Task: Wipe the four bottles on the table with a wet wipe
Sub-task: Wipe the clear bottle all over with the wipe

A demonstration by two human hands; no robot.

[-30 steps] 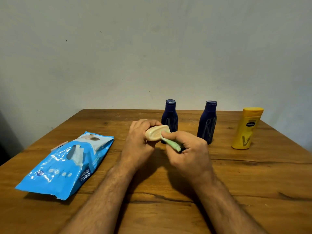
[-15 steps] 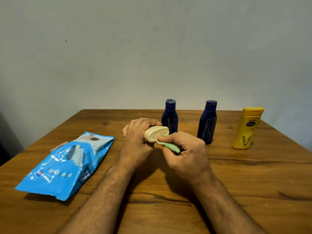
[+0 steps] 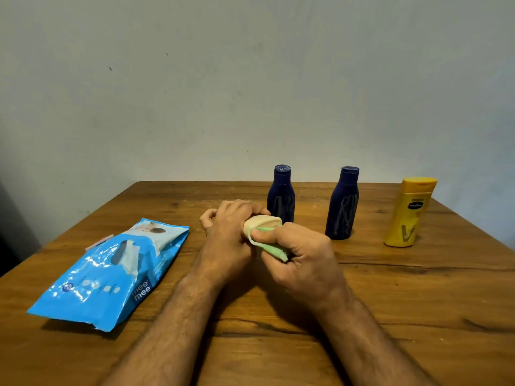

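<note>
Hands mid-table: left hand (image 3: 227,232) grips cream bottle (image 3: 263,222); right hand (image 3: 302,259) pinches green wipe (image 3: 271,249) vs bottle.

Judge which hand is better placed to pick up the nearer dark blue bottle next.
Left, probably: the left hand only grips the cream bottle, beside that dark blue bottle; the right hand holds the green wipe.

Dim warm light, soft shadows under forearms, glare on packet (image 3: 111,271), wide-angle bowing
</note>
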